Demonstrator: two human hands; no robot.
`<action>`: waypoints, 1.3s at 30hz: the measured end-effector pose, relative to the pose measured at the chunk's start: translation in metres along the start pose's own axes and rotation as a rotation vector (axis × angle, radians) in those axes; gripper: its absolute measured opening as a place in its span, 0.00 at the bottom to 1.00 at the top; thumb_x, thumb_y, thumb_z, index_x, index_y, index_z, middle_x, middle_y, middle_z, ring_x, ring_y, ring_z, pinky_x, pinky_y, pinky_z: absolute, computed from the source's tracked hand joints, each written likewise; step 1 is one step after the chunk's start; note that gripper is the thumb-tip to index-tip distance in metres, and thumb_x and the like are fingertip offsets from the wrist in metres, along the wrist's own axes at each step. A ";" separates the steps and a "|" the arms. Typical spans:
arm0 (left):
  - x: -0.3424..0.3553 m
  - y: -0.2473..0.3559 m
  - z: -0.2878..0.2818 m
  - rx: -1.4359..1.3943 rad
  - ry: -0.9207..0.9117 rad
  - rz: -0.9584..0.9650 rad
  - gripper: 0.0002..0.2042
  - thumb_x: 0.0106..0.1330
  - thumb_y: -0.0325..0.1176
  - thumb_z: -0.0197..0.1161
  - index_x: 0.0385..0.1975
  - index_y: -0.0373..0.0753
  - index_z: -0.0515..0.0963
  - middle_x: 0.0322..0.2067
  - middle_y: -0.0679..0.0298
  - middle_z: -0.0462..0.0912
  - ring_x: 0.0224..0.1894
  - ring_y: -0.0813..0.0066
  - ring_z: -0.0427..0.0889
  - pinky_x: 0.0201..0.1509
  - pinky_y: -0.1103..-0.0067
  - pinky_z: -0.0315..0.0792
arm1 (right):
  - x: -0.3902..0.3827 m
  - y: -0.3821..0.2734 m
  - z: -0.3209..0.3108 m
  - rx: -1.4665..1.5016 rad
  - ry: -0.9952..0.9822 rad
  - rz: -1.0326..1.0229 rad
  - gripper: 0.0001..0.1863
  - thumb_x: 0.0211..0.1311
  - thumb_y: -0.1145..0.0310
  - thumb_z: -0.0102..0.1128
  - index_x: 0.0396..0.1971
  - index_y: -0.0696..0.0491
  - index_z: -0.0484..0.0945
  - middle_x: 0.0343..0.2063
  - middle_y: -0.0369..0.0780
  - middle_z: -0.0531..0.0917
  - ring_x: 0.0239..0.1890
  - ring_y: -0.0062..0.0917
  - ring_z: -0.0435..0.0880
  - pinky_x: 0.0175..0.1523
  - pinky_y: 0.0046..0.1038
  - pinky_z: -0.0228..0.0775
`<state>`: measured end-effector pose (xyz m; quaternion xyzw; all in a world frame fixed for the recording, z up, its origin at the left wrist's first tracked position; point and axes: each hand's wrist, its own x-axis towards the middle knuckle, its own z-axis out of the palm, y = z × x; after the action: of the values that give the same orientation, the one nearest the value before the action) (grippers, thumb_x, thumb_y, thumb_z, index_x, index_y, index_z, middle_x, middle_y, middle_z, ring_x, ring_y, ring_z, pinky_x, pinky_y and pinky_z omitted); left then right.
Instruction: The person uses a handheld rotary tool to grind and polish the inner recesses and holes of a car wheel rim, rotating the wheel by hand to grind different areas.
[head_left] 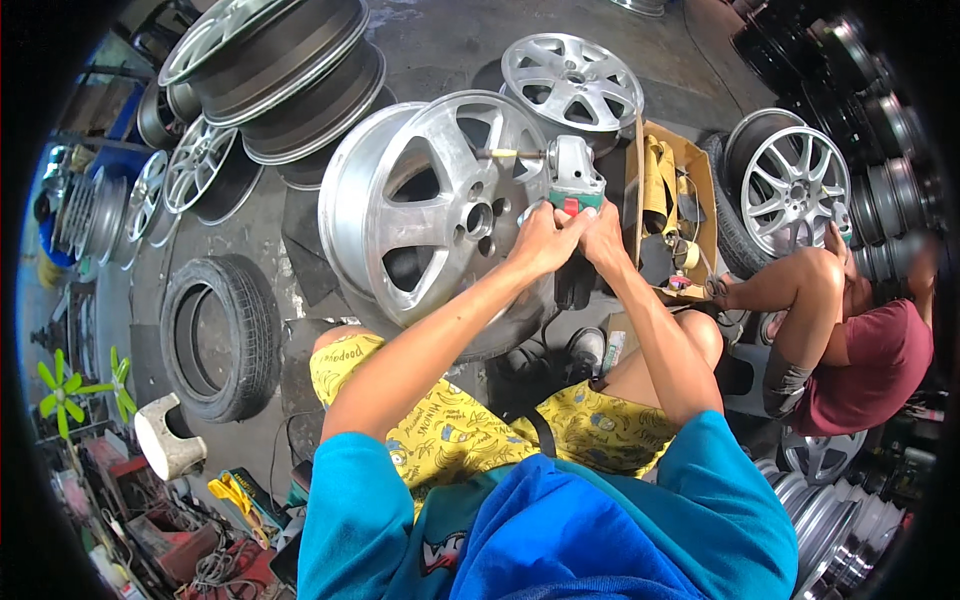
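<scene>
A silver alloy wheel (440,200) stands on edge in front of me, its spoked face toward the right. Both my hands are closed round an angle grinder (575,170) with a grey metal head and a green body with a red patch. My left hand (546,240) wraps its near side, while my right hand (602,236) grips from the right. From the grinder's head a thin shaft (510,154) with a yellow section reaches left toward the wheel's spokes. Whether its tip touches the metal I cannot tell. The lower part of the grinder is hidden by my hands.
Right of the grinder stands an open cardboard box (690,160) with yellow items inside. Another wheel (575,80) lies beyond, and stacked rims (290,90) rise at the far left. A loose tire (220,335) lies left. At right sits a co-worker (850,350) beside a spoked wheel (797,190).
</scene>
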<state>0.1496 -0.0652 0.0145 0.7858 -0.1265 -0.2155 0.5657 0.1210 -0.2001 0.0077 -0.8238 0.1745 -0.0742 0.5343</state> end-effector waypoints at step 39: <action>-0.024 -0.015 0.000 0.029 0.061 0.086 0.29 0.65 0.59 0.66 0.35 0.31 0.75 0.27 0.62 0.79 0.28 0.78 0.73 0.32 0.75 0.67 | -0.023 0.012 0.012 0.068 0.023 -0.014 0.29 0.47 0.60 0.81 0.47 0.60 0.82 0.39 0.44 0.89 0.41 0.27 0.87 0.50 0.32 0.78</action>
<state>0.1279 -0.0492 0.0057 0.7940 -0.1459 -0.1652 0.5665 0.1015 -0.1855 -0.0065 -0.8055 0.1720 -0.0932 0.5594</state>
